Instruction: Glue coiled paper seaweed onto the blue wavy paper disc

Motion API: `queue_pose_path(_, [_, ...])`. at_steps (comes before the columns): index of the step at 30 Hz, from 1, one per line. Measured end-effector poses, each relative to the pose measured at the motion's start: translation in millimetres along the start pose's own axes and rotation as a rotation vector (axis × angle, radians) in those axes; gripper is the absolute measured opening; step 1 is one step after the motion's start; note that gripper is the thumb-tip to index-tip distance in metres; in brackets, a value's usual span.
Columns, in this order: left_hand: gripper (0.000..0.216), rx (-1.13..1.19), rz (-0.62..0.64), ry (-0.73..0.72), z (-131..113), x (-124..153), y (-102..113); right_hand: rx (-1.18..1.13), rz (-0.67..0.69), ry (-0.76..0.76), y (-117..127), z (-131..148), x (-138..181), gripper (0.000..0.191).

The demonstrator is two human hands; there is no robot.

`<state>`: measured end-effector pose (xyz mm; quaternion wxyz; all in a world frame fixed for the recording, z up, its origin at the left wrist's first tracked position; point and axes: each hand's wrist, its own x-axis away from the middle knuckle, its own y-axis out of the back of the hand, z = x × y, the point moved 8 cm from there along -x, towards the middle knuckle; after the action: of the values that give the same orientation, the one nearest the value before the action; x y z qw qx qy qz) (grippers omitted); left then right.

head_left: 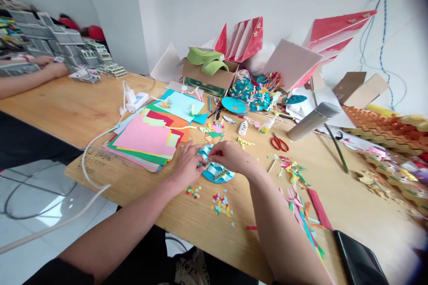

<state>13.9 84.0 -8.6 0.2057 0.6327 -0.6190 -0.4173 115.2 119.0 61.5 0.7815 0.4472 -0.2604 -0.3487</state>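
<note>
My left hand (pixel 187 165) and my right hand (pixel 230 156) meet over a round blue paper disc (pixel 214 177) on the wooden table (pixel 110 118). Wavy folded strips of pale blue paper (pixel 214 168) lie across the disc. Fingers of both hands pinch the disc's upper part, hiding some of it. Just left of my left hand lies a stack of coloured paper sheets (pixel 140 140), with pink on top. Small confetti-like paper scraps (pixel 221 205) are scattered below my hands.
Red-handled scissors (pixel 279 144), a glue bottle (pixel 243 128) and a grey flask (pixel 312 121) lie beyond my hands. A black phone (pixel 359 262) sits at the right edge. A co-worker's forearm (pixel 33 78) rests at the far left. A cardboard box (pixel 209 75) stands at the back.
</note>
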Motion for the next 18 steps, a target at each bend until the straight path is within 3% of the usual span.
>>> queue_pose_path(18, [0.009, -0.005, 0.002, -0.053, 2.9, -0.1, -3.1, 0.059, -0.003, -0.007, -1.7, 0.8, -2.0, 0.012])
